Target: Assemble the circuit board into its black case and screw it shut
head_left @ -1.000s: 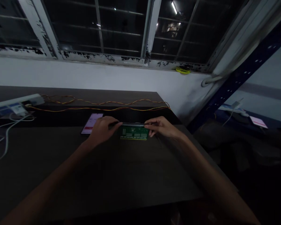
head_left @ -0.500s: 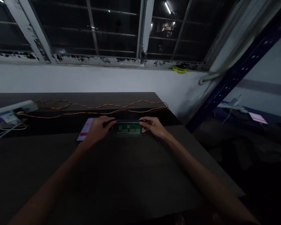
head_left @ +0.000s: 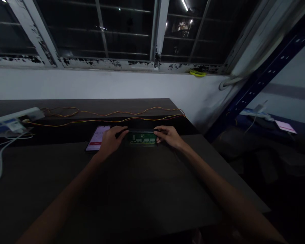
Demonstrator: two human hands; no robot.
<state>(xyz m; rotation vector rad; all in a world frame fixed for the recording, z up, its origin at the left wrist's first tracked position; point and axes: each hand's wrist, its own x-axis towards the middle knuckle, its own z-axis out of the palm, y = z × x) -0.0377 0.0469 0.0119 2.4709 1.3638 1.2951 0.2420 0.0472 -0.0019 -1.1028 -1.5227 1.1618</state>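
Observation:
A green circuit board (head_left: 142, 138) lies on the dark desk (head_left: 142, 189), close to the raised back shelf. My left hand (head_left: 112, 140) grips the board's left end with curled fingers. My right hand (head_left: 168, 135) pinches its right end the same way. Both arms reach straight out across the desk. A phone (head_left: 98, 142) with a lit pink and white screen lies flat just left of my left hand, partly hidden by it.
Twisted orange and yellow wires (head_left: 112, 117) run along the back shelf. A white power strip (head_left: 12, 121) with white cables (head_left: 1, 152) sits at the far left. The desk ends at the right, beside a blue perforated rack post (head_left: 259, 81). A barred window stands behind.
The board was tilted up between my hands a second ago; now it lies flatter and a little farther from me, by the shelf. Both hands stay on its ends.

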